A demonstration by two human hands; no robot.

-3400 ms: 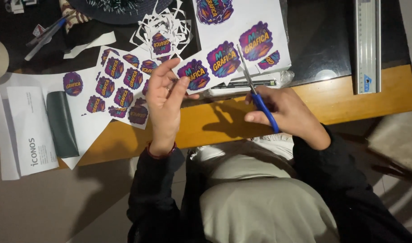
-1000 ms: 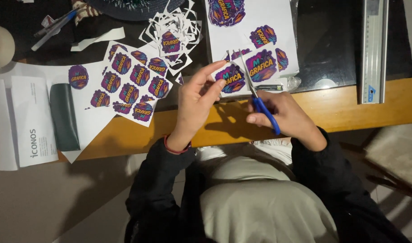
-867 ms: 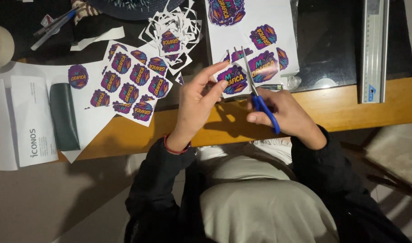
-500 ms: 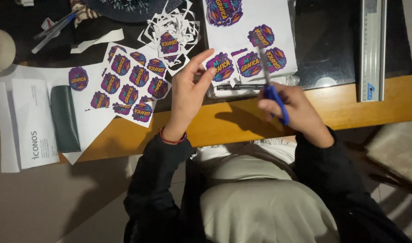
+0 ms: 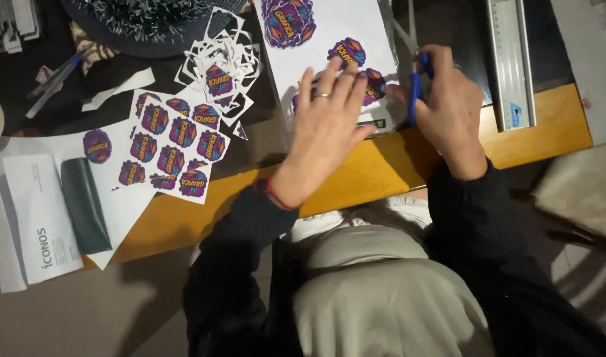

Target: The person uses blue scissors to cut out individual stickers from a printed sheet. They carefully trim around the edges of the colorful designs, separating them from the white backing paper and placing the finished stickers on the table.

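We look straight down on a wooden desk (image 5: pixel 356 182) with a dark top and a bare orange front edge. Our left hand (image 5: pixel 326 125) lies flat, fingers spread, on a white printed sheet of purple and orange stickers (image 5: pixel 316 39) at the middle of the front edge, pressing it down; a ring shows on one finger (image 5: pixel 321 94). It grips nothing. Our right hand (image 5: pixel 445 99), just beside the left and touching the sheet's right edge, is closed around the blue plastic handles of a pair of scissors (image 5: pixel 415 86), whose metal blades point toward the far edge. We cannot tell whether the blades are parted.

Toward the left front corner lies a second white sheet of small round purple stickers (image 5: pixel 174 149), with one loose cut-out sticker (image 5: pixel 96 145) just to its left. Behind it, nearer the far edge, sits a heap of white paper offcuts (image 5: pixel 220 63). A dark green flat pouch (image 5: pixel 84 205) and a white printed leaflet (image 5: pixel 41 228) overhang the left front corner. A metal ruler (image 5: pixel 511 63) runs from front to back near the right edge.
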